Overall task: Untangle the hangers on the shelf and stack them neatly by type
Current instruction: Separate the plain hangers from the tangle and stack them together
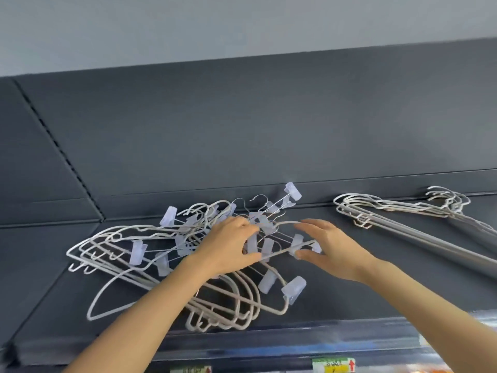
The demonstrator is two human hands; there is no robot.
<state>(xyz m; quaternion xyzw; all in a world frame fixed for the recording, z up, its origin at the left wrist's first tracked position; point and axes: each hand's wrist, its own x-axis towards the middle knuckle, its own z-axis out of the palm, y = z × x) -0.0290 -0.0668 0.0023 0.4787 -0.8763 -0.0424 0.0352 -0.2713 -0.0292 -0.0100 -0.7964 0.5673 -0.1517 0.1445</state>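
A tangled heap of white hangers (113, 246) lies on the dark shelf (48, 300), mixing plain white ones with wire clip hangers that carry pale translucent clips (294, 288). My left hand (228, 246) reaches into the middle of the heap, fingers curled around a clip hanger's bar and clips. My right hand (330, 249) is just to its right, pinching the other end of that clip hanger (279, 253) at a clip. A neat stack of plain white hangers (382, 208) lies apart at the right of the shelf.
The dark back panel (242, 130) rises behind the shelf, with a slotted upright (61, 154) at the left. The shelf's front edge (269, 343) carries price labels (333, 366) below. Bare shelf surface lies between the heap and the right stack.
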